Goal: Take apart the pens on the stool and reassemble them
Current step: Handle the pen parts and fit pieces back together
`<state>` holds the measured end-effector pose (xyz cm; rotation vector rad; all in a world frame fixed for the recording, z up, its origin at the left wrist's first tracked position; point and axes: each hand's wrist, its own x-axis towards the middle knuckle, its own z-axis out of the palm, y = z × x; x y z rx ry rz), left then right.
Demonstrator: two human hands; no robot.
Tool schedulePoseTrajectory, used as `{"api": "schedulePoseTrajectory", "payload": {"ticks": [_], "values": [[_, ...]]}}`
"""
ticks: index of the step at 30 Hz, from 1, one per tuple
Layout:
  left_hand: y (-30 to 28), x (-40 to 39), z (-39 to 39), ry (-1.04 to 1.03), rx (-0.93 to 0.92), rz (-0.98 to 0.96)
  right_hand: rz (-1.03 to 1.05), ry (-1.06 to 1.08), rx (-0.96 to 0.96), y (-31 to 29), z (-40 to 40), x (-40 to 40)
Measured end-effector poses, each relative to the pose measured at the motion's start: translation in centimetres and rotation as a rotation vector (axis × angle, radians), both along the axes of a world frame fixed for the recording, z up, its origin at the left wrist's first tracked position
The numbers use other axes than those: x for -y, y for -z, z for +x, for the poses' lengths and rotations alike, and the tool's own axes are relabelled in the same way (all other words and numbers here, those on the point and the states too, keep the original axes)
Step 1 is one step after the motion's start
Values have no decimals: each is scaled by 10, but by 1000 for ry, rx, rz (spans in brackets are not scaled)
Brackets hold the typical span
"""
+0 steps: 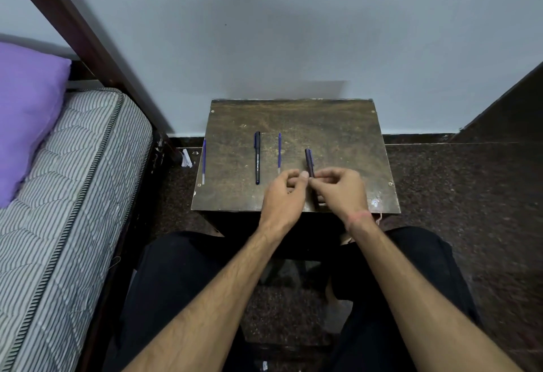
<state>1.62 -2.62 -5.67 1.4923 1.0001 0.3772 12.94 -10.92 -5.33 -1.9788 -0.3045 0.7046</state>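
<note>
Now you pinch the dark pen with both hands, left hand and right hand, fingers clamped on its near end. It points to twelve o'clock over the stool.

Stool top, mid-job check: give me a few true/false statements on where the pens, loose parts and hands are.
1. A whole dark pen lies on the stool. True.
2. Both hands are on one pen. True: the left hand and right hand meet at the pen body.
3. A thin blue refill lies right of the whole pen. True.
4. The second refill lies in the middle of the stool. False: it is at the left edge.
5. The hands are empty. False.
</note>
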Motion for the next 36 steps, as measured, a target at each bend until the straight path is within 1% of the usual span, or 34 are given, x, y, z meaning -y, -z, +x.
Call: {"api": "schedulePoseTrajectory", "payload": {"ticks": [1,3,6,8,10,13,17,18,20,22,26,29,32,36], "values": [[1,1,4,6,5,-29,92,0,-68,2,-9,4],[3,0,10,-33,42,-57,193,-14,-91,4,-17,6],[6,0,14,-150,118,-166,271,-82,-143,-2,-20,5],[8,-2,11,-189,110,-198,293,-167,-191,-7,-18,9],[12,-5,4,-134,78,-161,327,-143,-199,-9,-11,11],[16,-3,-4,52,31,-54,355,-83,-209,-10,-2,10],[9,2,-10,176,64,37,340,-85,-260,-3,-8,7],[9,2,-11,190,64,63,341,-69,-273,-2,-9,6],[10,0,-13,207,53,108,357,-50,-356,0,-10,4],[11,-2,-14,208,18,145,373,-66,-407,0,-10,1],[10,-3,-16,183,-44,208,431,-96,-435,0,-13,-5],[6,-4,-17,222,-76,215,456,-93,-463,0,-13,-7],[5,-3,-19,243,-77,233,432,-113,-441,2,-14,-8],[8,-1,-23,197,-73,209,449,-128,-457,0,-14,-9]]}}
